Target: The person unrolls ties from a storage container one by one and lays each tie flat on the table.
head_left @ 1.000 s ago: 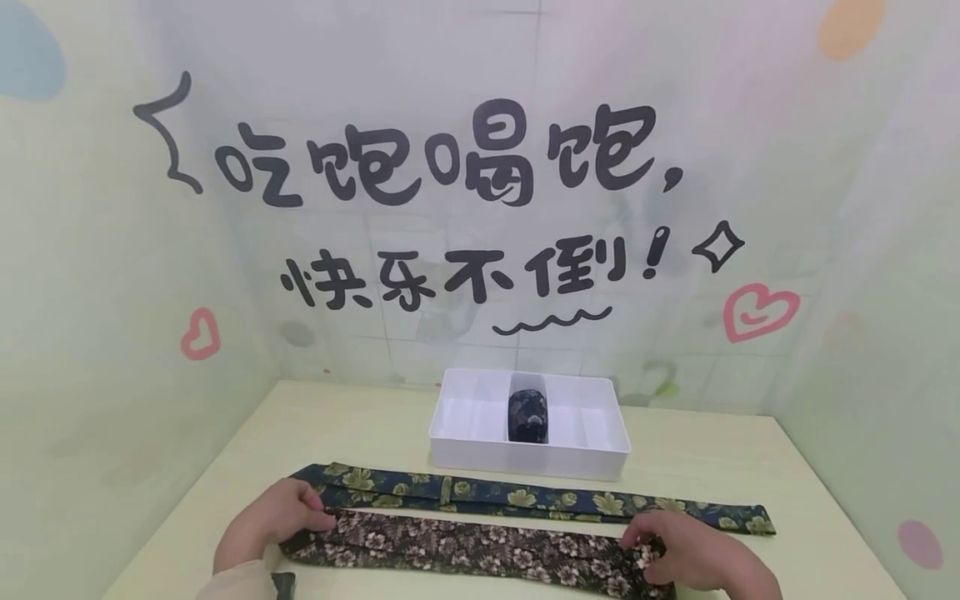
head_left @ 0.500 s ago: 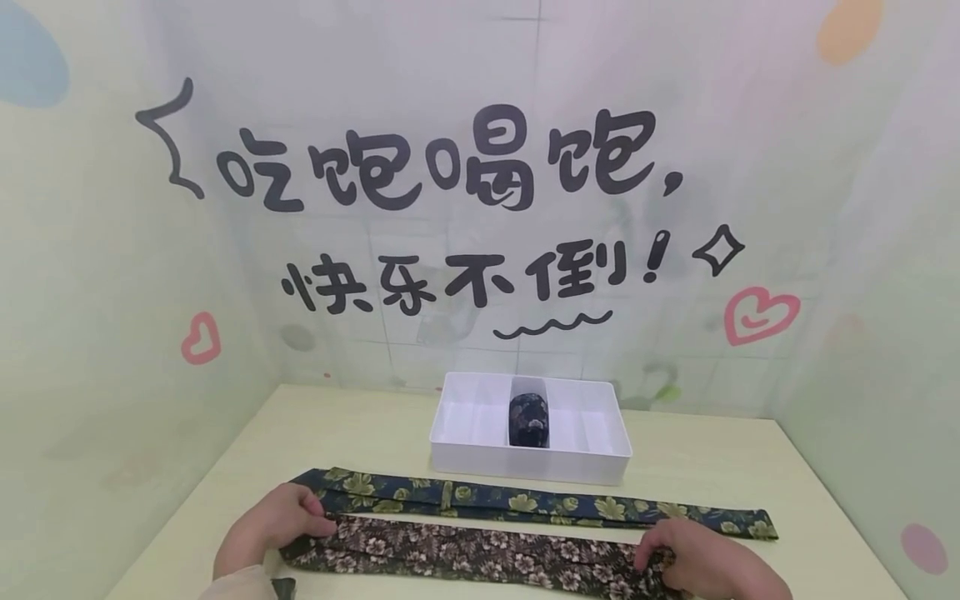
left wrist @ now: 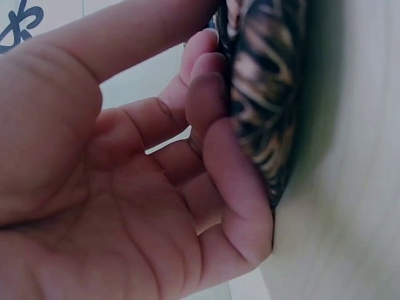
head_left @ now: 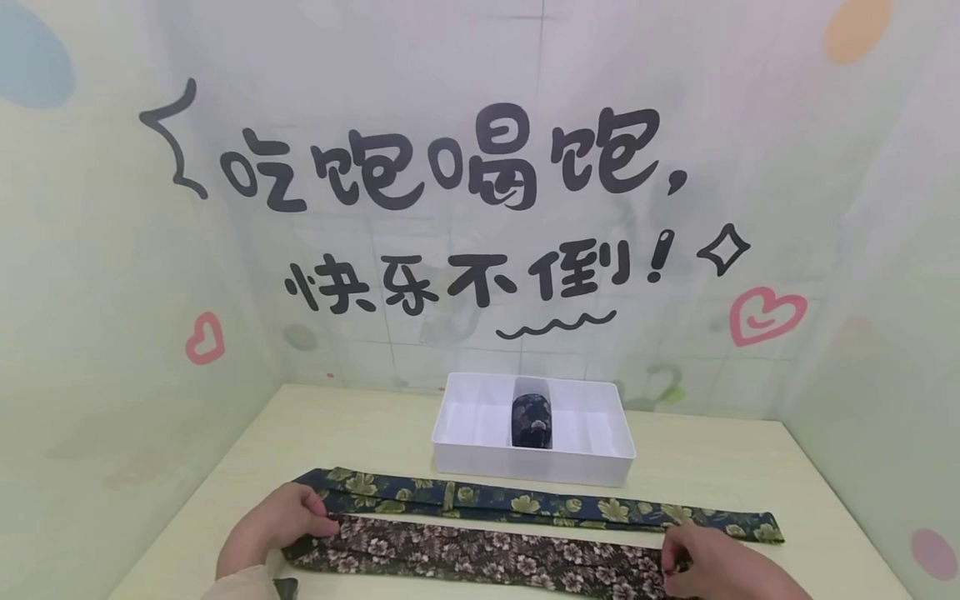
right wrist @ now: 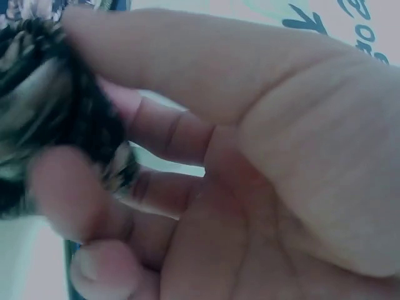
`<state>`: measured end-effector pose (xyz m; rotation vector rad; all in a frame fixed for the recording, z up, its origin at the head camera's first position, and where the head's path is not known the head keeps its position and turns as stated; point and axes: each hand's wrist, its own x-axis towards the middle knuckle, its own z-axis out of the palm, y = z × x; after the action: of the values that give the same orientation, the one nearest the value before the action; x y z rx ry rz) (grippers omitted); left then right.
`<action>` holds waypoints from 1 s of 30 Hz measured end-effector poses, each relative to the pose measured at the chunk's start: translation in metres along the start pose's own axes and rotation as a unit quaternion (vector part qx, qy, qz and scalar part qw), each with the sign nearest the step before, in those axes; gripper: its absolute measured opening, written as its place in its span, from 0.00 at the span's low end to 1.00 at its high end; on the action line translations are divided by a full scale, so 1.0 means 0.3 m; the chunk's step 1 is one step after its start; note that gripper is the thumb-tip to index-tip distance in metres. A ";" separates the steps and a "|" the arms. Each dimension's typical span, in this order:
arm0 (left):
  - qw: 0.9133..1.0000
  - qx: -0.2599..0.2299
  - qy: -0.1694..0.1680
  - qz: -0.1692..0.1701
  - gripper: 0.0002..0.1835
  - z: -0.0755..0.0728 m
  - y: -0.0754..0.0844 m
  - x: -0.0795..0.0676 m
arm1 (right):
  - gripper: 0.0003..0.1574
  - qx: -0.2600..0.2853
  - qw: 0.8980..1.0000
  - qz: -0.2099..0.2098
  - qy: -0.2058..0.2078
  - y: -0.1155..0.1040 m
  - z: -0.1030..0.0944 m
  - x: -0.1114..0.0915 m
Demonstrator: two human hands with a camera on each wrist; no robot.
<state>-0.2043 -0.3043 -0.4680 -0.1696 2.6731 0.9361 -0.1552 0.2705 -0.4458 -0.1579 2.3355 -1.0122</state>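
A dark necktie with pinkish-white flowers (head_left: 480, 554) lies folded lengthwise across the front of the table. At its left end my left hand (head_left: 273, 521) pinches the cloth; the left wrist view shows curled fingers (left wrist: 234, 181) against the tie's edge, close to the tabletop. My right hand (head_left: 712, 558) grips the other end, where the cloth bunches between thumb and fingers in the blurred right wrist view. Just behind it, a navy necktie with yellow-green flowers (head_left: 525, 503) stretches roughly parallel, its left end partly behind my left hand.
Farther back stands a white divided box (head_left: 532, 467). A rolled dark floral necktie (head_left: 532, 421) sits in its middle compartment. A small dark object (head_left: 286, 588) shows beside my left sleeve. A printed curtain (head_left: 480, 208) closes off the table's back and sides.
My right hand has slid to the right along the flowered necktie to its right end. My left hand keeps its place at the left end.
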 end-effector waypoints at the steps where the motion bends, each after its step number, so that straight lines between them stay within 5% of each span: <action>1: 1.000 0.000 0.000 0.000 0.20 -0.001 0.001 0.000 | 0.06 -0.001 1.000 0.003 0.002 0.001 -0.003 0.001; 9: 1.000 0.004 0.002 0.003 0.19 -0.012 0.006 -0.005 | 0.15 0.006 1.000 0.015 0.015 0.011 -0.023 -0.011; 12: 1.000 0.004 0.002 0.004 0.19 -0.013 0.007 -0.004 | 0.10 0.024 1.000 0.013 0.005 0.021 -0.030 -0.015; 15: 1.000 0.001 -0.001 0.005 0.19 -0.015 0.008 -0.005 | 0.05 0.030 0.999 0.030 0.011 0.023 -0.027 -0.017; 23: 1.000 0.001 -0.005 -0.002 0.19 -0.015 0.013 -0.004 | 0.13 -0.025 0.992 0.109 0.061 0.026 -0.014 -0.016; 26: 1.000 -0.001 -0.011 -0.007 0.19 -0.012 0.012 -0.003 | 0.15 0.001 0.996 0.076 0.038 0.062 -0.027 -0.015; 30: 1.000 -0.002 -0.014 -0.009 0.19 -0.011 0.012 -0.002 | 0.17 -0.008 1.000 -0.020 -0.012 0.131 -0.058 -0.014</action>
<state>-0.2053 -0.3034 -0.4633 -0.1793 2.6396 0.9312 -0.1569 0.3106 -0.4619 -0.2217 2.3277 -1.0046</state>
